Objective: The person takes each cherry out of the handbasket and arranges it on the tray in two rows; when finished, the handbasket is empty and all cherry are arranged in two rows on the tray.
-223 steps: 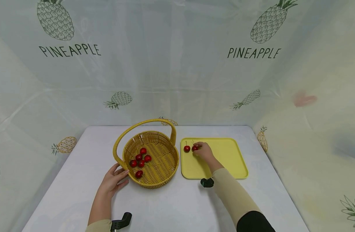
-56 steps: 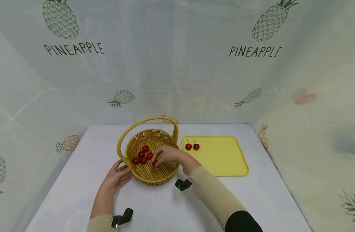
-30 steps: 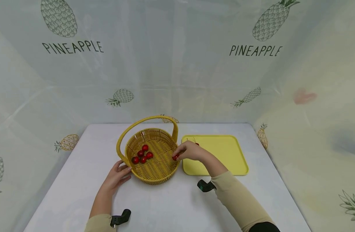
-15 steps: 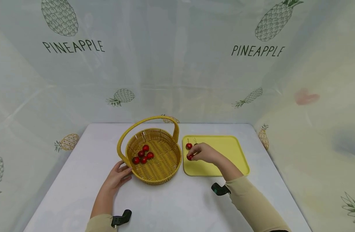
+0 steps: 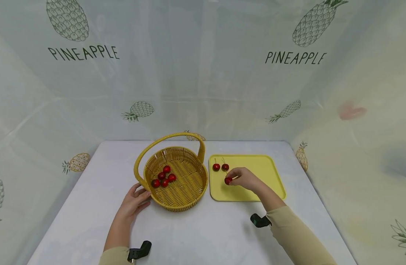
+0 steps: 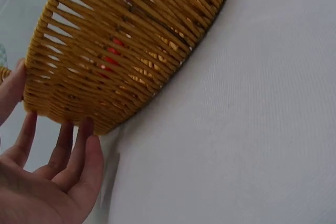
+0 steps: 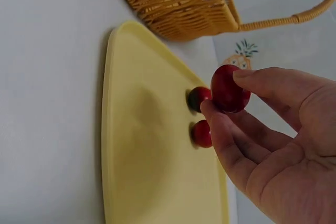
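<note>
My right hand (image 5: 245, 177) pinches a red cherry (image 7: 230, 88) between thumb and fingertips above the yellow tray (image 5: 256, 191). On the tray's far left part lie two more cherries, a left cherry (image 5: 216, 167) and a right cherry (image 5: 225, 166), stems up. My left hand (image 5: 132, 201) holds the left side of the woven yellow basket (image 5: 187, 205) near the foot of its handle. In the left wrist view its thumb is at the rim and its fingers (image 6: 89, 161) touch the outer wall. Several cherries (image 5: 161, 176) lie in the basket's left half.
Basket and tray stand side by side on a white table (image 5: 189, 235). The arched basket handle (image 5: 169, 137) rises above the basket. Behind the table hangs a pale curtain (image 5: 203, 81) with printed pineapples.
My right hand has taken a cherry from the basket and carried it right, over the tray. Earlier it set a cherry beside the first one there. My left hand stays at the basket.
</note>
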Tool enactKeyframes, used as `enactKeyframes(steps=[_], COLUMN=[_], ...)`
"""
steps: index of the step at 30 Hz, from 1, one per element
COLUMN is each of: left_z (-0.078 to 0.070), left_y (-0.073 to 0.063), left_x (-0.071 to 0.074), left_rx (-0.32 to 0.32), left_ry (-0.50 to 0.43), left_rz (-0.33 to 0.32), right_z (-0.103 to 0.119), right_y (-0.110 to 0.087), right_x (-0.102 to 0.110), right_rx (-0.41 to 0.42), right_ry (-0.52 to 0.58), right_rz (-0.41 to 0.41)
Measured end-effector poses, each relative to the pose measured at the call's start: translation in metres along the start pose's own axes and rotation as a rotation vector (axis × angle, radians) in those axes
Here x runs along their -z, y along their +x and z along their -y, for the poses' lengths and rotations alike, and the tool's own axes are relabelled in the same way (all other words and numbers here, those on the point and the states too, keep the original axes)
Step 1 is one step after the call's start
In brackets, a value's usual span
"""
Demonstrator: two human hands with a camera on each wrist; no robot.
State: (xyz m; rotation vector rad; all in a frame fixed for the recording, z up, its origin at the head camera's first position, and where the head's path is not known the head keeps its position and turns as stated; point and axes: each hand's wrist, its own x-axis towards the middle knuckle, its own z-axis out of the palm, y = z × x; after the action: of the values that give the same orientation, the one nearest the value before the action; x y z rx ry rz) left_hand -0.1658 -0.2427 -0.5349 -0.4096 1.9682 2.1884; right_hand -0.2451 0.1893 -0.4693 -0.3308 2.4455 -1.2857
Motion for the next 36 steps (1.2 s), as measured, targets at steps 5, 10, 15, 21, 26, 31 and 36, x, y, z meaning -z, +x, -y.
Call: enactKeyframes(steps=[5, 10, 15, 21, 26, 31, 36], left_z=[-0.006, -0.013, -0.021, -0.030, -0.035, -0.037, -0.037], left_y=[-0.004, -0.009, -0.015, -0.020, -0.020, -0.017, -0.016], left_x=[-0.004, -0.008, -0.012, -0.017, -0.019, -0.020, -0.018], left_rx=[-0.037, -0.044, -0.024, -0.001, -0.001, -0.014, -0.009], left_ry=[-0.009, 0.061, 0.135, 0.194, 0.241, 0.291, 0.292], left_rz=[-0.038, -0.091, -0.131, -0.129, -0.132, -0.146, -0.134], right_z=[-0.011, -0.018, -0.022, -0.026, -0.031, -0.034, -0.038], right_y=[-0.001, -0.001, -0.002, -0.002, 0.001, 0.004, 0.007], right_x=[0.001, 0.001, 0.000, 0.000, 0.000, 0.000, -0.002], right_rx=[-0.033, -0.058, -0.066, -0.073, -0.074, -0.083, -0.109], right_ry=[-0.005, 0.007, 0.012, 0.022, 0.033, 0.027, 0.049], right_rz=[-0.046, -0.055, -0.062, -0.066, -0.070, -0.111, -0.168])
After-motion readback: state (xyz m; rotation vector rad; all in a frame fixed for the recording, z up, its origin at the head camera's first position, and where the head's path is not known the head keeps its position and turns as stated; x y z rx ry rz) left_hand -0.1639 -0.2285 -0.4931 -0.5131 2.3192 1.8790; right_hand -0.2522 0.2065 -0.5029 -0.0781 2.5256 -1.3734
